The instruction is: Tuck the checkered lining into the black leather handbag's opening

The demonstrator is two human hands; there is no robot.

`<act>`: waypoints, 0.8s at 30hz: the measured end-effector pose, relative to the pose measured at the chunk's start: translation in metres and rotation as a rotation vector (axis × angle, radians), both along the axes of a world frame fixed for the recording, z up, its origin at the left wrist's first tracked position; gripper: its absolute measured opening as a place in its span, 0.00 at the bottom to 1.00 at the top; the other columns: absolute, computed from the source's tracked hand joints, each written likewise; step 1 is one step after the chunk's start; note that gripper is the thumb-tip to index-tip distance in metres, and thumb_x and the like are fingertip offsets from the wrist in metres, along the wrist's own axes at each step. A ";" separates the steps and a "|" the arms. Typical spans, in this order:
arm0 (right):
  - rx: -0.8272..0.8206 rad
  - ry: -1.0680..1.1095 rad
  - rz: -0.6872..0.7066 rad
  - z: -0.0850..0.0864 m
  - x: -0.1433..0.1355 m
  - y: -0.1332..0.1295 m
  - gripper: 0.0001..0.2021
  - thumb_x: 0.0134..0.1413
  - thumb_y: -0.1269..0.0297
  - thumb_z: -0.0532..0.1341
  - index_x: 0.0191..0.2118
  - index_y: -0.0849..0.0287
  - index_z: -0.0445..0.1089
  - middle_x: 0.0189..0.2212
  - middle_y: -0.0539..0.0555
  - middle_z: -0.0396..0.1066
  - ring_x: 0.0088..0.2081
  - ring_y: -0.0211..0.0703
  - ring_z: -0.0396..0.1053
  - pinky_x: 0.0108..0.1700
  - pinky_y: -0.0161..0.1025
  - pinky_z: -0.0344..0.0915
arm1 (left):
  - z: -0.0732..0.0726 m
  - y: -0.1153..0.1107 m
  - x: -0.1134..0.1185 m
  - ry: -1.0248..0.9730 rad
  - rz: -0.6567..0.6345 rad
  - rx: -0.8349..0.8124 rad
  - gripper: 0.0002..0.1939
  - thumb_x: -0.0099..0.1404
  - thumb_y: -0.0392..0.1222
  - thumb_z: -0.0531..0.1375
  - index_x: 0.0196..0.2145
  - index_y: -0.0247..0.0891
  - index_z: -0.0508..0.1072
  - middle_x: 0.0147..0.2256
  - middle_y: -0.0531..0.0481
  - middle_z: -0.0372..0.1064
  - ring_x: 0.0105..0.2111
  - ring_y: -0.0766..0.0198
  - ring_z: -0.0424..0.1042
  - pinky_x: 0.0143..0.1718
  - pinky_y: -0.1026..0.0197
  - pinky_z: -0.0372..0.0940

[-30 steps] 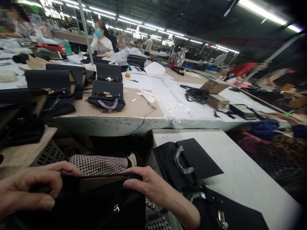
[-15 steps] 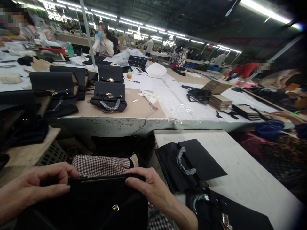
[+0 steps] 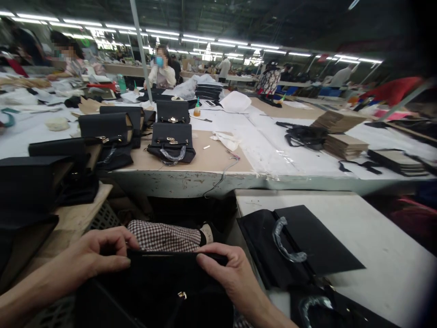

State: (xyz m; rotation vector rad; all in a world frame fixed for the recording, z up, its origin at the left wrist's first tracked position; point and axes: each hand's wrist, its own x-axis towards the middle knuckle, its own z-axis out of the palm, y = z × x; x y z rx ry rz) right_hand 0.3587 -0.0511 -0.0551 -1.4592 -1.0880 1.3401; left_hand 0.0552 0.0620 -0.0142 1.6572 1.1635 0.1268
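Note:
A black handbag (image 3: 164,287) rests on my lap, its upper edge toward the far side and a small gold clasp on its face. My left hand (image 3: 99,253) pinches the left end of that edge between thumb and fingers. At the right end, my right hand (image 3: 228,269) grips the same edge, thumb on the near face and fingers over the top. Beneath the bag shows checked cloth (image 3: 167,234) over my leg. The bag's lower part runs out of view.
On the white side table (image 3: 348,214) at right lie black handbags with plastic-wrapped handles (image 3: 285,243). More black handbags (image 3: 172,141) stand at left on the long worktable (image 3: 273,146). Brown board stacks (image 3: 344,146) sit farther right. Several people work beyond.
My view has turned left, so the surroundings appear shifted right. Both hands keep their hold on the bag's upper edge, with little change in grip.

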 end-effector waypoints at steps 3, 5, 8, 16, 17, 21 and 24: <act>0.012 -0.013 -0.007 -0.001 0.001 0.000 0.15 0.53 0.50 0.68 0.36 0.57 0.82 0.31 0.54 0.79 0.35 0.47 0.74 0.37 0.36 0.70 | 0.008 -0.001 0.008 -0.007 0.025 0.011 0.12 0.58 0.47 0.66 0.23 0.39 0.72 0.44 0.50 0.74 0.41 0.54 0.72 0.42 0.58 0.63; 0.016 -0.005 0.012 -0.003 0.002 -0.001 0.16 0.54 0.49 0.68 0.37 0.57 0.82 0.31 0.54 0.79 0.35 0.47 0.75 0.37 0.36 0.70 | 0.009 -0.001 0.010 -0.003 0.045 0.013 0.11 0.58 0.46 0.66 0.23 0.38 0.72 0.43 0.49 0.75 0.41 0.54 0.72 0.42 0.58 0.62; 0.015 -0.022 0.029 -0.006 0.005 -0.002 0.16 0.55 0.49 0.68 0.40 0.56 0.82 0.32 0.54 0.80 0.35 0.47 0.75 0.39 0.37 0.71 | 0.006 -0.002 0.011 -0.002 0.080 0.025 0.12 0.57 0.45 0.67 0.22 0.38 0.72 0.42 0.48 0.75 0.39 0.55 0.72 0.41 0.58 0.62; 0.036 -0.080 0.057 0.001 0.005 -0.002 0.14 0.55 0.50 0.67 0.36 0.57 0.81 0.32 0.54 0.79 0.37 0.46 0.74 0.43 0.37 0.69 | 0.004 -0.008 0.015 -0.013 0.138 0.075 0.13 0.57 0.44 0.66 0.21 0.38 0.68 0.38 0.49 0.76 0.37 0.57 0.71 0.39 0.58 0.61; 0.025 -0.069 0.064 0.002 0.006 -0.002 0.14 0.56 0.51 0.67 0.36 0.57 0.81 0.32 0.54 0.79 0.36 0.45 0.73 0.42 0.36 0.69 | 0.004 -0.009 0.016 -0.012 0.141 0.080 0.13 0.57 0.43 0.65 0.21 0.38 0.68 0.38 0.50 0.75 0.36 0.57 0.71 0.38 0.58 0.60; -0.055 0.014 0.168 0.006 0.015 0.003 0.14 0.57 0.53 0.65 0.38 0.59 0.80 0.29 0.52 0.75 0.30 0.39 0.68 0.32 0.33 0.63 | -0.001 -0.009 0.016 -0.017 0.129 0.081 0.16 0.57 0.45 0.66 0.20 0.38 0.65 0.36 0.51 0.75 0.33 0.60 0.68 0.35 0.59 0.58; -0.040 -0.086 0.394 0.018 0.026 0.016 0.13 0.63 0.57 0.61 0.39 0.59 0.79 0.26 0.48 0.69 0.27 0.34 0.61 0.29 0.31 0.56 | -0.006 -0.008 0.014 -0.027 0.125 0.070 0.16 0.58 0.46 0.66 0.20 0.38 0.65 0.35 0.51 0.74 0.33 0.60 0.67 0.34 0.59 0.58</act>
